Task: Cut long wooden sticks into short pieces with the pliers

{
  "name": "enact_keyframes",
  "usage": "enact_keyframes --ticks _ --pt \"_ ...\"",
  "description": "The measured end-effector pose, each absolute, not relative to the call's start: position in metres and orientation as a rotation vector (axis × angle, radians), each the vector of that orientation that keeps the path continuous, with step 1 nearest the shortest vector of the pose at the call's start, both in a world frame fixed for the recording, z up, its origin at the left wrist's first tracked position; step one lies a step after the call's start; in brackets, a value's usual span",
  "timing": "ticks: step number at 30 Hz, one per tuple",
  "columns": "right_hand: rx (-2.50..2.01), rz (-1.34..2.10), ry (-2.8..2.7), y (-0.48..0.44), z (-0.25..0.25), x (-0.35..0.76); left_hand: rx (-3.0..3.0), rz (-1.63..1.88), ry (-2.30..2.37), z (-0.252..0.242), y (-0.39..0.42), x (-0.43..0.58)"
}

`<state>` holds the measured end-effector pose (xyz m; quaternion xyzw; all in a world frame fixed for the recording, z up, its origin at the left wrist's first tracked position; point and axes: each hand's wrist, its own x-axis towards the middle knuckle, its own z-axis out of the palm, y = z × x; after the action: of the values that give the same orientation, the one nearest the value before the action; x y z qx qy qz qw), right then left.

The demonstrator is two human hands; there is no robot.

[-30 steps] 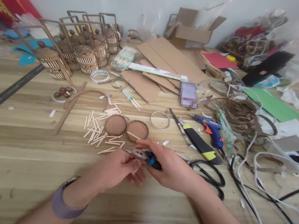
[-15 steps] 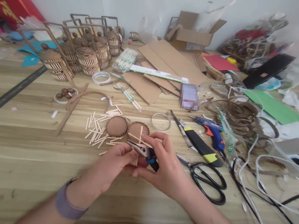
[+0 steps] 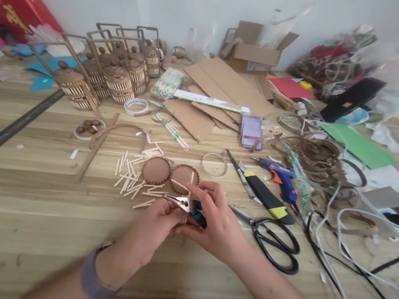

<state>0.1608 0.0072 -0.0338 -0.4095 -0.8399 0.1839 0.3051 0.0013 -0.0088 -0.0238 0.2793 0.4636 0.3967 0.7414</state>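
1. Along the left of the desk [image 3: 26, 234], slatted mini lanterns [image 3: 120, 82] with tall square handles stand grouped. Nearer the person are a tape ring of wooden beads [image 3: 87, 126] and a flat brown strip [image 3: 94, 153].
2. Further right come scattered short wooden sticks [image 3: 130, 175], then two cardboard rounds [image 3: 156, 170] with ridged rims, side by side just beyond the hands.
3. Left hand [image 3: 150, 229]: it comes in from the lower left, back of the hand up, a mauve band [image 3: 98, 276] on its wrist. Thumb and forefinger are drawn close together under the pliers' nose; whatever they pinch is hidden, so I cannot tell.
4. Between the hands are the pliers [image 3: 185, 203], their nose pointing left over the left fingertips, their long axis sloping down to the right into the other palm. One thin stick [image 3: 192, 178] points away from the person, crossing that axis nearly square; whether the jaws bite it is unclear. Another stick [image 3: 178, 185] slants across the right-hand round.
5. Right hand [image 3: 217, 225]: nearer to the pliers' handles, its fingers are wrapped around them, forefinger stretched toward the crossing stick, forearm angled in from the lower right.
6. Beyond it lie black-handled scissors [image 3: 256, 223], a utility knife [image 3: 265, 193], a blue glue gun [image 3: 285, 180] and coiled brown strips [image 3: 316, 157].
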Motion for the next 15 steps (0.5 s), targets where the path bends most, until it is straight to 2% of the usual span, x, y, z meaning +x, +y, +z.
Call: enact_keyframes --ticks 4,7,10,15 --pt "-1.159 0.771 -1.986 0.014 -0.026 0.172 0.605 0.868 1.023 -0.022 -0.008 -0.003" --pt "-1.255 1.259 -1.645 0.019 -0.02 0.179 0.573 0.908 1.032 -0.024 -0.006 -0.008" --pt "-1.134 1.716 -1.082 0.024 -0.02 0.182 0.514 0.987 0.977 -0.025 -0.004 -0.01" --pt "-0.877 1.995 -0.424 0.03 -0.017 0.181 0.496 1.077 0.823 -0.019 0.001 -0.014"
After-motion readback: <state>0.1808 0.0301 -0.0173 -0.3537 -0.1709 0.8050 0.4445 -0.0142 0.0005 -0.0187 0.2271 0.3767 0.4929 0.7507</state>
